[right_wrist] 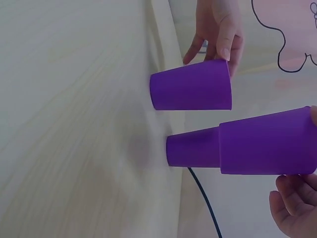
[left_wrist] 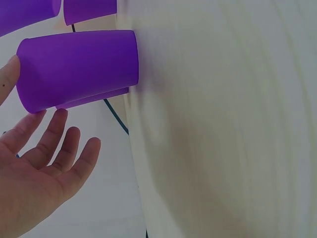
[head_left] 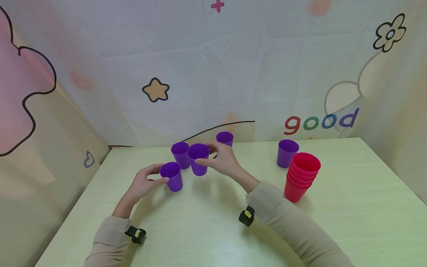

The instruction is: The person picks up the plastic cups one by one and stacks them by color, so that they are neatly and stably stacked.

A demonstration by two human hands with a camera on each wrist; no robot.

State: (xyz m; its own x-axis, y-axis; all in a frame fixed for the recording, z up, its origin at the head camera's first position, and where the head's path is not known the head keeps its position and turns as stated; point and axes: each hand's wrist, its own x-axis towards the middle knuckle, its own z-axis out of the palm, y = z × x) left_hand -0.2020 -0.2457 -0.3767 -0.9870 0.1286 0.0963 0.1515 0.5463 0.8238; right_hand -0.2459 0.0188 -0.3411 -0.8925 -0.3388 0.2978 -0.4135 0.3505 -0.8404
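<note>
Nearest the front of the purple group stands one purple cup [head_left: 175,181], mouth up, its rim pinched between thumb and fingers of my left hand [head_left: 141,186]. My right hand [head_left: 225,160] holds a second purple cup [head_left: 199,165] by its upper part; in the right wrist view this cup [right_wrist: 267,145] is raised off the table. Just behind these two, another purple cup [head_left: 180,155] stands upright. A further purple cup [head_left: 225,138] is at the back, its lower part hidden by my right hand.
On the right side, a stack of several red cups [head_left: 298,185] stands mouth up, slightly overlapping the view of a lone purple cup [head_left: 287,155] behind it. The pale table [head_left: 197,230] ends against a printed cloth backdrop [head_left: 200,92].
</note>
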